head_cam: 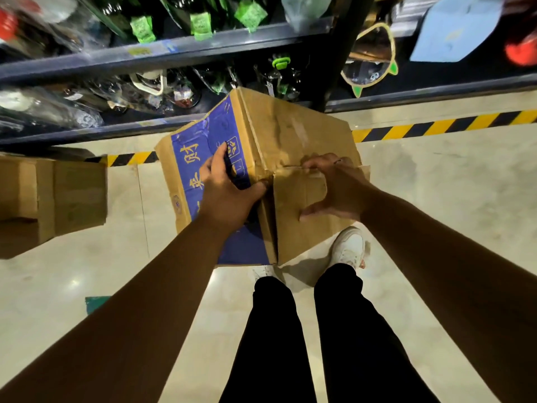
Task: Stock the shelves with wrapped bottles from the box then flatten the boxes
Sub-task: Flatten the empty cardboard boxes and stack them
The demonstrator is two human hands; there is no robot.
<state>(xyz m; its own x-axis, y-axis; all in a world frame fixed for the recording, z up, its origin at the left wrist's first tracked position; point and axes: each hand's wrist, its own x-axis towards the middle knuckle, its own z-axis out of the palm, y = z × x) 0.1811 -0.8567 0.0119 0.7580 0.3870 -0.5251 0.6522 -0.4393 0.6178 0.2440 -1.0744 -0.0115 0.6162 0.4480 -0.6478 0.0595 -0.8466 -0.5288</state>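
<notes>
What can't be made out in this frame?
Head view only.
box: inside hidden by its own panels.
right hand: fingertips curl out of sight at the flap seam.
left hand: palm side hidden by its own back.
shelf bottles: blurred, labels unreadable.
second box: cut off by the left edge.

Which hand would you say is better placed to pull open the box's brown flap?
Probably the right hand: its fingers curl at the flap seam, while the left hand grips the box by its blue side.
</notes>
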